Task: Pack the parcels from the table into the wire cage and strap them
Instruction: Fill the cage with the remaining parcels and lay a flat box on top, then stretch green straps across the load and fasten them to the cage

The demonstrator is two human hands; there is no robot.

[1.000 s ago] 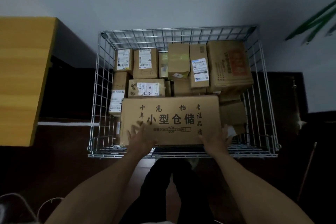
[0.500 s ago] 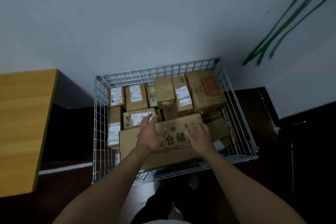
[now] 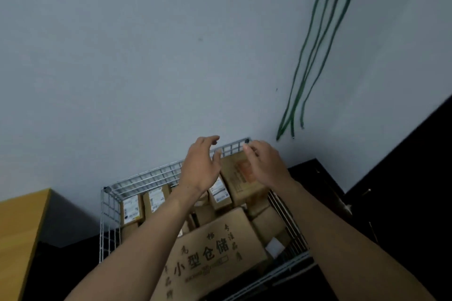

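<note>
The printed carton (image 3: 210, 254) is lying among smaller parcels (image 3: 130, 210) in the wire cage (image 3: 146, 178). Over its far side, the left hand (image 3: 201, 166) and right hand (image 3: 265, 166) are hovering — fingers loosely spread, holding nothing. Green cords (image 3: 290, 117) are hanging beyond.

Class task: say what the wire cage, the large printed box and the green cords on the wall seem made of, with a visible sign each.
Wire cage: metal, shiny silver; thin grid bars glint.
Large printed box: matt brown cardboard; creased edges, black print.
Green cords: probably rope or elastic; they hang limp in loops.
</note>
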